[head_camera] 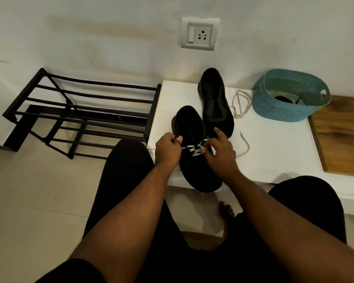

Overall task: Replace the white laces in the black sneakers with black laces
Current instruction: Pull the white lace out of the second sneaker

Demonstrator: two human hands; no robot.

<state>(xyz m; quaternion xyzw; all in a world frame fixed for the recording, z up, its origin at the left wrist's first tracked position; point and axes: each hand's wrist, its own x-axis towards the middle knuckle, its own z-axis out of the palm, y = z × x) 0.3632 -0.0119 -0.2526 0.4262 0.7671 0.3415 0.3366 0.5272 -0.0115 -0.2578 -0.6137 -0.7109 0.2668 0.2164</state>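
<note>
Two black sneakers lie on a white bench (274, 152). The near sneaker (198, 172) still carries a white lace (194, 150) crossed through its eyelets. My left hand (168, 148) grips that sneaker's left side, thumb near the lace. My right hand (221, 152) pinches the lace at the right eyelets, and its loose end (246, 144) trails right across the bench. The far sneaker (215, 103) has no lace. A loose white lace (240, 105) is coiled beside it. Something black (282, 99) lies inside a blue basket (288, 107).
A black metal shoe rack (80, 111) stands left of the bench against the wall. A wooden board (341, 135) adjoins the bench on the right. A wall socket (199, 34) sits above the shoes. My knees and a bare foot (227, 210) are below the bench edge.
</note>
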